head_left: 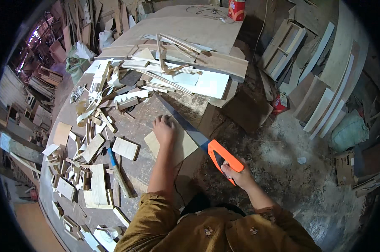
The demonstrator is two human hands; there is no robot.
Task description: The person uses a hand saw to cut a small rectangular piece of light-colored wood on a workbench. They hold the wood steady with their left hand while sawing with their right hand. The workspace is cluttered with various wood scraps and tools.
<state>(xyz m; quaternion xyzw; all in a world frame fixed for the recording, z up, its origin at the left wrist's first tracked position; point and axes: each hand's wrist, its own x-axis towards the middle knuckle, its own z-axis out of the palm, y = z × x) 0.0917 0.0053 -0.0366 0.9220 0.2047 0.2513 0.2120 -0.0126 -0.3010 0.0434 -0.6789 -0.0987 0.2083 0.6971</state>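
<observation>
A pale, thin wooden board (182,145) lies at the right edge of the workbench, with one corner toward me. My left hand (163,129) presses down on it, fingers bent and holding it against the bench. My right hand (237,172) is closed round the orange handle of a handsaw (218,154). The grey saw blade slants up and left across the board's right side, just right of my left hand, its tip reaching the bench beyond. Whether the teeth are in the wood cannot be made out.
Wood offcuts (98,180) cover the bench's left side, with a blue-and-wooden-handled hammer (116,168) among them. Strips and white panels (206,82) are piled at the far side. Boards (324,105) lean at the right, near a green sack (350,130) and a cardboard box (344,168).
</observation>
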